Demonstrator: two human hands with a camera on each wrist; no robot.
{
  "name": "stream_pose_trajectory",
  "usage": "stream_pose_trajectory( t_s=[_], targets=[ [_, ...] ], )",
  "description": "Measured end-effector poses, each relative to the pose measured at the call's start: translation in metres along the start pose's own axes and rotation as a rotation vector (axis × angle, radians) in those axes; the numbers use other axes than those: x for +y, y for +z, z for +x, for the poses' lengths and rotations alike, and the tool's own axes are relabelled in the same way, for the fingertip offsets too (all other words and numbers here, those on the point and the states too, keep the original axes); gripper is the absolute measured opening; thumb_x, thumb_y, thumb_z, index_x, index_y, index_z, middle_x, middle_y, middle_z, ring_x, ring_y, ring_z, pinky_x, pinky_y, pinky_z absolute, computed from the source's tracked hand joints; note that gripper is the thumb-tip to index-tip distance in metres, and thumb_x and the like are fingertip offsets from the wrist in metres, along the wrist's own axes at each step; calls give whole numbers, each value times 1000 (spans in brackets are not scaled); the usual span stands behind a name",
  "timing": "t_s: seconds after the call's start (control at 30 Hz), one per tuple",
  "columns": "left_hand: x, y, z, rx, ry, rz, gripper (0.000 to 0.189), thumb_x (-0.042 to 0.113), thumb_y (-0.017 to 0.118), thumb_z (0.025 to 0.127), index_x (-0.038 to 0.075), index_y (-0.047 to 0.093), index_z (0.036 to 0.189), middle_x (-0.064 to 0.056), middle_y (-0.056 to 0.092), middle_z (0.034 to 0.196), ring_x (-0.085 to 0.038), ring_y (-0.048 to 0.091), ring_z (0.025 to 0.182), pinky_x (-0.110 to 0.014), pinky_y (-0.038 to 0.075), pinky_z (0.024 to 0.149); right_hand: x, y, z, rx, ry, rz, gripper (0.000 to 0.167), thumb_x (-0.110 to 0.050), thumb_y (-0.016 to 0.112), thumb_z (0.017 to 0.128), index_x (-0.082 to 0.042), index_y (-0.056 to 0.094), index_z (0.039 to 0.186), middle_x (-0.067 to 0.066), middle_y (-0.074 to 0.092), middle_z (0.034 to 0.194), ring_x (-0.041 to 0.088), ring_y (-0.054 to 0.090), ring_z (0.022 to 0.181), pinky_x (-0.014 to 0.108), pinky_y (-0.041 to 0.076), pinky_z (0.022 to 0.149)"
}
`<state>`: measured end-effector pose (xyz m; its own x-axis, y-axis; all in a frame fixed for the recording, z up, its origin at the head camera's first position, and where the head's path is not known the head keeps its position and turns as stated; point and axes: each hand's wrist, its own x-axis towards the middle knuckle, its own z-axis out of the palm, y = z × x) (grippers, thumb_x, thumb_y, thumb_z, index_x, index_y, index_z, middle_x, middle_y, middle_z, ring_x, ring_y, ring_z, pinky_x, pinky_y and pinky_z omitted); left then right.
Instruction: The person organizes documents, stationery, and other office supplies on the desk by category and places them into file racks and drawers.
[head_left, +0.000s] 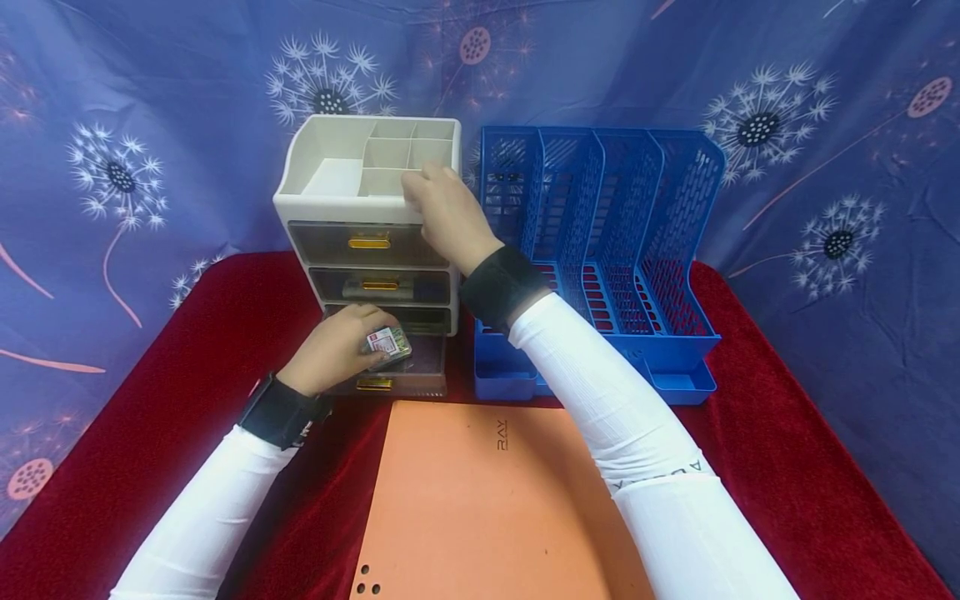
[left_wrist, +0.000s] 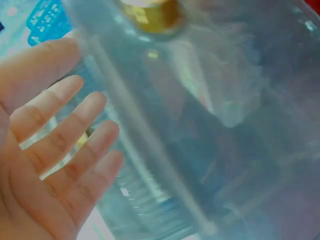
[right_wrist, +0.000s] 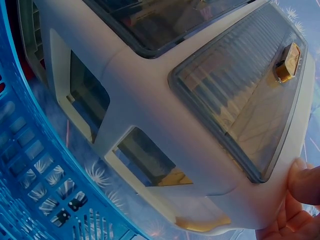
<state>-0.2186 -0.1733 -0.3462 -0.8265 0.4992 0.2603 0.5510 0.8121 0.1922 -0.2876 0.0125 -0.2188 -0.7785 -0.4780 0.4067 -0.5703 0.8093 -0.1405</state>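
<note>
A white desktop drawer organizer stands upright, its clear bottom drawer pulled out. My right hand grips the organizer's top rim at the front right; the right wrist view shows the thumb on one side of the wall and fingers on the other. Over the left part of the bottom drawer is my left hand, fingers spread loosely and nothing between them in the left wrist view. A small packet with a white label shows beside its thumb and fingertips. Through the drawer's clear plastic it appears blurred.
Right of the organizer stands a blue mesh file rack with small trays at its front. An orange board marked RAY lies in front on the red cloth. A blue dandelion-print curtain hangs behind.
</note>
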Motion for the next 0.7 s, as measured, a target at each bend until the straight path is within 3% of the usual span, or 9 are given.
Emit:
stream_pose_trajectory(
  t_s=[0.4, 0.7],
  targets=[
    [25, -12, -21, 86, 152, 33, 52, 7, 86, 63, 10, 65, 111, -10, 66, 105, -26, 59, 101, -42, 53, 84, 0, 0, 0, 1, 3, 4, 26, 2, 63, 82, -9, 58, 106, 6, 58, 106, 22, 50, 100, 30, 42, 88],
    [33, -5, -36, 123, 216, 72, 49, 7, 85, 64, 10, 67, 109, -8, 67, 105, -24, 61, 96, -39, 54, 81, 0, 0, 0, 8, -4, 11, 27, 3, 63, 81, -9, 58, 105, 7, 58, 106, 22, 51, 99, 30, 42, 88]
  ],
)
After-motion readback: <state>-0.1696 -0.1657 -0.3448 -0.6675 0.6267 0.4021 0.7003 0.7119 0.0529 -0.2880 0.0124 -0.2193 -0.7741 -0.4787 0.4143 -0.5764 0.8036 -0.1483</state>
